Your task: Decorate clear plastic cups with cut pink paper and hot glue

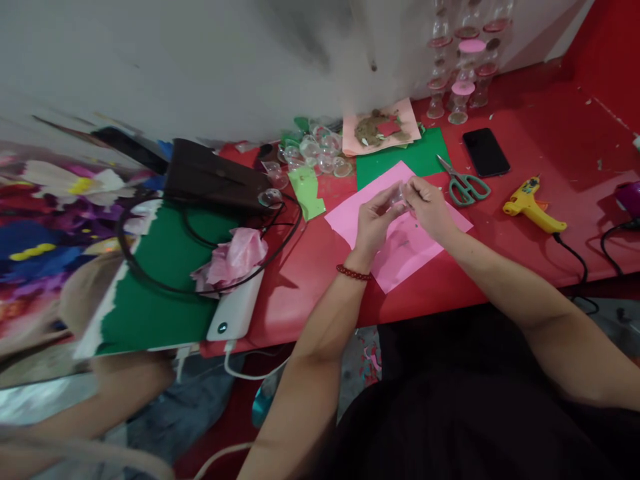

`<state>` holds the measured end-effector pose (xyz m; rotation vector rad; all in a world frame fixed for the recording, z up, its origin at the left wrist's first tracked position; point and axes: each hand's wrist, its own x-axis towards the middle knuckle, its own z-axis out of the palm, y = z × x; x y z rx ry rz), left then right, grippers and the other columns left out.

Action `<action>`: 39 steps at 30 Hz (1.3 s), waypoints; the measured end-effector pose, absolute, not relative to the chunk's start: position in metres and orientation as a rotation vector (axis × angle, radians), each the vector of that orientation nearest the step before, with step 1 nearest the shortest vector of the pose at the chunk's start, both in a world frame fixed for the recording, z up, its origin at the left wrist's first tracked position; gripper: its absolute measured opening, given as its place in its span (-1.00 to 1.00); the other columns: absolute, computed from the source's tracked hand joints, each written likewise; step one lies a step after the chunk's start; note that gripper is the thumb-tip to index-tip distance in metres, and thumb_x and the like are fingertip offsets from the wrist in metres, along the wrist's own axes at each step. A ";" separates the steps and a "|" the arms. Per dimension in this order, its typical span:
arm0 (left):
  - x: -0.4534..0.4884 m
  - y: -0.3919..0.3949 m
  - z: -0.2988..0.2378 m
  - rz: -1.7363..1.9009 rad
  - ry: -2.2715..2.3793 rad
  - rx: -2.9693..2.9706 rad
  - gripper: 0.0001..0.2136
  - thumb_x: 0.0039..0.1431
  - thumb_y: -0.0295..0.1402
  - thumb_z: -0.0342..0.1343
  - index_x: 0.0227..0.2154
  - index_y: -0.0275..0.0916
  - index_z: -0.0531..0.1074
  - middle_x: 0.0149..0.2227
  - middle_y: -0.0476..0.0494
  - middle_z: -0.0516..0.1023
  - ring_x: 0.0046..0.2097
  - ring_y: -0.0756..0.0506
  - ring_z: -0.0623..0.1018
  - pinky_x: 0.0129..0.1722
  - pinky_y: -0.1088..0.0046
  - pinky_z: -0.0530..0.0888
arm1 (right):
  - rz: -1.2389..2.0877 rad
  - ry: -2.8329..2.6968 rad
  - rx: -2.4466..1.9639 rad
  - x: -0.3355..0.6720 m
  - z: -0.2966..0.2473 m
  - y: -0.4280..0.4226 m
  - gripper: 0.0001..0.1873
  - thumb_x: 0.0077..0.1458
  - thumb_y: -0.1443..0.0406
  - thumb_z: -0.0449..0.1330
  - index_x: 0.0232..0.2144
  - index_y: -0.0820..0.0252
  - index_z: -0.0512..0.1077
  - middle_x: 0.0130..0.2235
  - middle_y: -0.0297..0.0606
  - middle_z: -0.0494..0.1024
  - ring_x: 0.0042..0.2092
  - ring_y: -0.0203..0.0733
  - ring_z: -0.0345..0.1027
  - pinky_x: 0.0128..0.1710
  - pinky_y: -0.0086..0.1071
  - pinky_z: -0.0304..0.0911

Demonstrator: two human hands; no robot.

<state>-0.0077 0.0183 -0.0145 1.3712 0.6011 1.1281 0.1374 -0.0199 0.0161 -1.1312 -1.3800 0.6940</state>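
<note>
Left hand (375, 217) and right hand (427, 207) meet fingertip to fingertip. Both are pinched on a small clear plastic piece (399, 198) held between them; its detail is too small to tell. Directly under both hands: flat pink paper sheet (400, 257) on the red table (310, 280). Red bead bracelet (353, 273) on the left wrist. Just right of the right hand: green-handled scissors (465, 185), with a black phone (485, 151) beyond those. Further right: yellow glue gun (531, 205). Beyond the hands: dark green paper sheet (400, 160). Up-left of the left hand, well apart: pile of clear plastic cups (315, 152).
</note>
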 end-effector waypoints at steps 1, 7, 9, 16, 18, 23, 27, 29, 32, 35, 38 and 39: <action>-0.007 0.018 -0.015 1.145 0.582 1.363 -0.45 -0.04 -0.06 0.57 0.06 0.01 0.69 0.23 -0.14 0.67 0.29 -0.23 0.62 0.30 0.14 0.58 | 0.750 -1.325 -1.106 0.138 0.016 -0.019 -0.46 0.44 -0.10 0.09 -0.48 0.05 0.15 -0.49 -0.43 0.21 -0.44 -0.31 0.11 -0.45 -0.39 0.14; -0.008 0.022 -0.016 1.207 0.472 1.297 -0.52 0.09 -0.15 0.53 0.10 0.10 0.66 0.19 -0.07 0.69 0.28 -0.22 0.61 0.33 0.06 0.55 | 0.803 -1.103 -1.074 0.144 0.018 -0.014 -0.57 0.40 0.12 0.22 -0.49 0.08 0.25 -0.50 -0.44 0.26 -0.44 -0.33 0.16 -0.37 -0.38 0.18; -0.011 0.026 -0.017 1.231 0.449 1.278 -0.51 0.11 -0.14 0.52 0.12 0.11 0.64 0.21 -0.07 0.67 0.33 -0.23 0.56 0.37 0.04 0.51 | 0.798 -1.130 -1.066 0.143 0.019 -0.016 -0.65 0.38 0.15 0.24 -0.45 0.09 0.32 -0.51 -0.45 0.29 -0.45 -0.33 0.18 -0.38 -0.37 0.18; -0.023 0.044 -0.024 1.242 0.406 1.279 -0.40 0.07 -0.09 0.53 0.20 0.19 0.57 0.33 -0.05 0.56 0.41 -0.24 0.48 0.37 0.12 0.49 | 0.743 -1.312 -1.030 0.140 0.028 -0.027 -0.71 0.28 0.06 0.33 -0.34 0.13 0.50 -0.44 -0.38 0.47 -0.45 -0.33 0.24 -0.40 -0.36 0.19; -0.024 0.046 -0.025 1.215 0.402 1.296 -0.39 0.10 -0.08 0.51 0.23 0.22 0.54 0.35 -0.04 0.54 0.42 -0.24 0.47 0.37 0.12 0.48 | 0.733 -1.373 -1.103 0.141 0.029 -0.028 -0.60 0.31 0.01 0.30 -0.45 0.14 0.49 -0.52 -0.39 0.41 -0.46 -0.32 0.21 -0.41 -0.34 0.16; -0.022 0.043 -0.026 1.186 0.387 1.343 -0.39 0.14 -0.08 0.48 0.26 0.22 0.51 0.38 -0.04 0.51 0.40 -0.23 0.48 0.40 0.11 0.45 | 0.582 -1.480 -1.101 0.140 0.028 -0.026 -0.81 0.22 0.17 0.42 -0.36 0.12 0.57 -0.31 -0.30 0.56 -0.32 -0.27 0.29 -0.29 -0.33 0.24; -0.018 0.040 -0.027 1.174 0.392 1.391 -0.42 0.11 -0.11 0.52 0.21 0.17 0.57 0.30 -0.07 0.59 0.35 -0.22 0.54 0.35 0.15 0.49 | 0.578 -1.502 -1.072 0.139 0.023 -0.024 -0.81 0.24 0.25 0.40 -0.42 0.11 0.54 -0.35 -0.33 0.54 -0.33 -0.25 0.30 -0.28 -0.30 0.25; -0.017 0.040 -0.027 1.183 0.391 1.396 -0.44 0.09 -0.12 0.53 0.18 0.16 0.59 0.25 -0.07 0.62 0.32 -0.21 0.56 0.32 0.17 0.51 | 0.570 -1.506 -1.046 0.139 0.021 -0.023 -0.77 0.25 0.27 0.37 -0.46 0.11 0.50 -0.36 -0.33 0.53 -0.31 -0.24 0.32 -0.27 -0.29 0.25; -0.018 0.040 -0.026 1.223 0.372 1.385 -0.46 0.08 -0.15 0.54 0.15 0.17 0.60 0.21 -0.05 0.64 0.28 -0.17 0.59 0.30 0.21 0.52 | 0.579 -1.515 -1.002 0.140 0.020 -0.023 -0.78 0.24 0.33 0.35 -0.47 0.11 0.48 -0.36 -0.34 0.51 -0.31 -0.25 0.31 -0.26 -0.30 0.25; -0.017 0.039 -0.026 1.271 0.352 1.393 -0.49 0.09 -0.18 0.54 0.12 0.17 0.61 0.18 -0.02 0.65 0.24 -0.12 0.61 0.26 0.29 0.54 | 0.609 -1.516 -1.003 0.142 0.022 -0.022 -0.77 0.23 0.38 0.33 -0.48 0.11 0.48 -0.37 -0.35 0.50 -0.31 -0.25 0.30 -0.24 -0.30 0.25; -0.015 0.037 -0.026 1.313 0.361 1.431 -0.54 0.12 -0.19 0.52 0.08 0.14 0.60 0.16 -0.01 0.63 0.20 -0.09 0.62 0.22 0.34 0.55 | 0.645 -1.482 -1.046 0.143 0.024 -0.023 -0.77 0.24 0.37 0.32 -0.49 0.12 0.49 -0.39 -0.35 0.46 -0.32 -0.26 0.28 -0.23 -0.29 0.26; -0.014 0.037 -0.026 1.322 0.365 1.447 -0.55 0.13 -0.19 0.52 0.08 0.13 0.60 0.16 -0.01 0.63 0.20 -0.08 0.62 0.22 0.35 0.55 | 0.656 -1.467 -1.057 0.143 0.025 -0.024 -0.77 0.24 0.37 0.32 -0.49 0.12 0.49 -0.40 -0.36 0.45 -0.32 -0.26 0.27 -0.23 -0.29 0.26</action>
